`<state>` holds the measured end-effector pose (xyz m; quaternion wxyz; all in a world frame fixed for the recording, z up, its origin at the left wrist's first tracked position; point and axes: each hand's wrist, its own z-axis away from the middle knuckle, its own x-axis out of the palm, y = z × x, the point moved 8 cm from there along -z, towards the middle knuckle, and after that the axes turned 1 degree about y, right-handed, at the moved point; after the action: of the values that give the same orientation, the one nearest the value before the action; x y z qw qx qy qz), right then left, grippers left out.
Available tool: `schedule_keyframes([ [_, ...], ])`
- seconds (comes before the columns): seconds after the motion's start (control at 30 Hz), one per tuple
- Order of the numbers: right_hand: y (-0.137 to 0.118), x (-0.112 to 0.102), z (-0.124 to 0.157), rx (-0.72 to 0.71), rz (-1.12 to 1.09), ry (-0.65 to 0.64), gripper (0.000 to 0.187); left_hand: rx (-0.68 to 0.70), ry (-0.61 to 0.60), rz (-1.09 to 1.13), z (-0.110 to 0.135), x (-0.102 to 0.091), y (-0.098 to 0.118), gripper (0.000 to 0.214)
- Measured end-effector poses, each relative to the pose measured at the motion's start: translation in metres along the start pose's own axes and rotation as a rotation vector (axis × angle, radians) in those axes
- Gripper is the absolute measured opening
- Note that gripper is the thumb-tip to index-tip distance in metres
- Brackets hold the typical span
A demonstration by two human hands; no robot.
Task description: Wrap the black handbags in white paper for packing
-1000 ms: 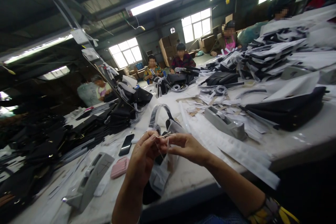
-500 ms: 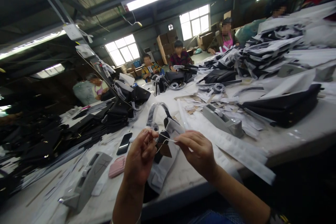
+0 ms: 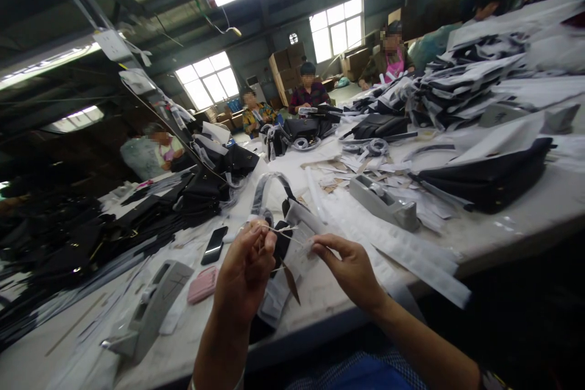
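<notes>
My left hand [image 3: 249, 262] is closed, pinching a thin white string [image 3: 284, 230] between thumb and fingertips. A flat brown tag [image 3: 291, 283] hangs below the string beside this hand. Just to the right, my right hand [image 3: 350, 265] has its thumb and fingertips pressed together; whether any string is between them is not visible. Beneath both hands lies a black bag partly covered in white wrapping [image 3: 299, 219], its wrapped handle [image 3: 274, 178] arching up at the far side. The hands hide part of the bag.
A grey tape dispenser [image 3: 146, 311] and a pink case [image 3: 202, 284] lie left, near a phone [image 3: 214, 245]. Another tape dispenser [image 3: 384, 201] stands right, beside a black bag [image 3: 489, 180]. Black pieces [image 3: 183, 201] are heaped left. Several people sit across the table.
The string was stretched between both hands and now hangs slack from the left. My right hand has shifted slightly right and down. The tag has turned nearly edge-on.
</notes>
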<state>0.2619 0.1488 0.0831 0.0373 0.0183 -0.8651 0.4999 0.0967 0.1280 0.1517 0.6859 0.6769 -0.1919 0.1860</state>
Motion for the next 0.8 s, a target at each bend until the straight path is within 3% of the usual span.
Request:
schedule_keyframes([
  [0.07,0.004,-0.002,-0.004,0.041,-0.032,-0.022,0.012,0.001,-0.016,-0.025,0.000,-0.001,0.002,0.020],
  [0.13,-0.001,-0.003,-0.007,-0.005,-0.028,-0.045,0.012,-0.003,-0.027,-0.042,0.001,-0.001,0.002,0.021],
  [0.33,-0.046,-0.014,-0.007,-0.474,0.222,-0.044,0.027,0.020,0.013,-0.084,-0.001,-0.005,0.004,0.024],
  [0.4,-0.052,-0.015,-0.006,-0.534,0.265,-0.043,0.027,0.023,0.022,-0.094,-0.002,-0.007,0.005,0.025],
  [0.47,-0.049,-0.017,-0.008,-0.463,0.227,-0.047,0.020,0.026,0.019,-0.101,-0.002,-0.008,0.005,0.025],
  [0.57,-0.029,-0.017,-0.012,-0.186,0.090,-0.068,0.010,0.026,-0.008,-0.135,0.000,-0.008,0.006,0.024],
  [0.7,0.000,0.002,-0.006,0.200,-0.211,-0.226,0.026,0.028,-0.083,-0.147,0.007,-0.002,0.004,0.026],
  [0.8,0.008,0.020,0.004,0.342,-0.413,-0.340,0.038,0.076,-0.146,-0.125,0.010,0.007,0.006,0.029],
])
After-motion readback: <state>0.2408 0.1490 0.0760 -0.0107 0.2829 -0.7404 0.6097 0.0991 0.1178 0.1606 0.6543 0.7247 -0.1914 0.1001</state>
